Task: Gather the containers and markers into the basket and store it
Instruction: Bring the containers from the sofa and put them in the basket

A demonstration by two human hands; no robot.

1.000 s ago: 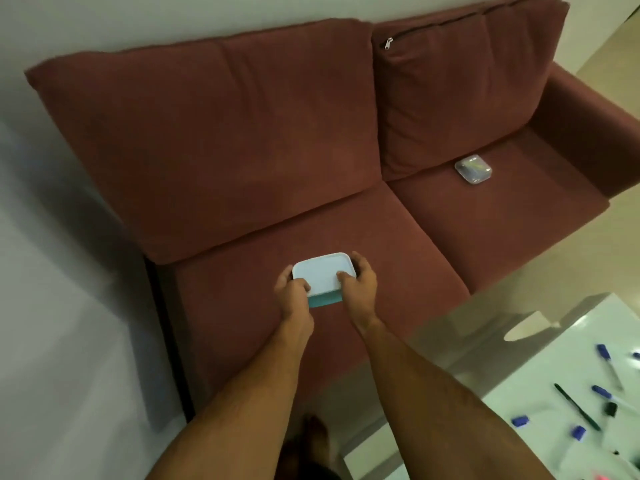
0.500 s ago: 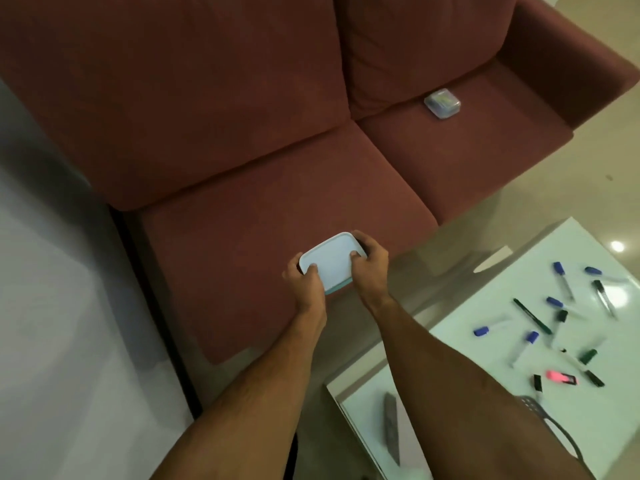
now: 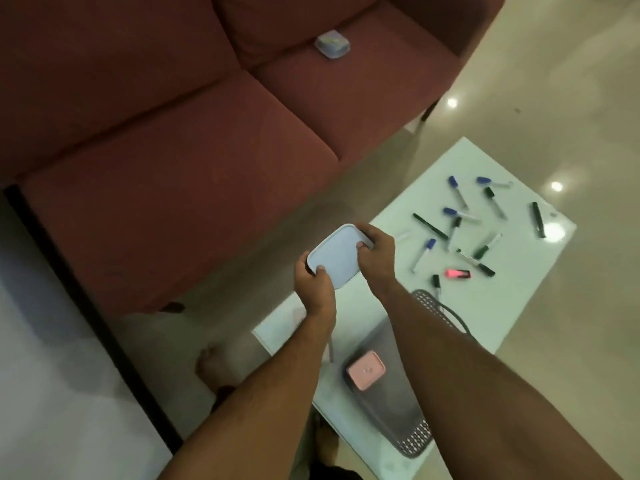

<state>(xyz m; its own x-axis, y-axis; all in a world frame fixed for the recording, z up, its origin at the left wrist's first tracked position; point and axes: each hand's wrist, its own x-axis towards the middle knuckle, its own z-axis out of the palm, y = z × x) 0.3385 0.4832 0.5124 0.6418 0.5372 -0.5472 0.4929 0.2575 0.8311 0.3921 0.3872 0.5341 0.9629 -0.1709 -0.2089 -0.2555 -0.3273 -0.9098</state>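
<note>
Nearest, on the white glass table [image 3: 512, 271]: grey perforated basket [image 3: 391, 403], partly hidden by the right forearm, holding a pink-lidded container [image 3: 366, 370]. Above the table's left edge, left hand [image 3: 313, 284] and right hand [image 3: 375, 256] clamped on opposite edges of a pale blue lidded container [image 3: 334, 259], thumbs on top. Farther right, markers [image 3: 460, 220] scattered, some blurred. Glossy beige floor [image 3: 554, 81]. Farthest, a small clear container [image 3: 331, 46] on the maroon sofa [image 3: 173, 161].

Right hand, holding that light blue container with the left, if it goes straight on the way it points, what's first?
Likely the sofa seat front; the right hand points up-left across the light blue container. Depth is unclear.
</note>
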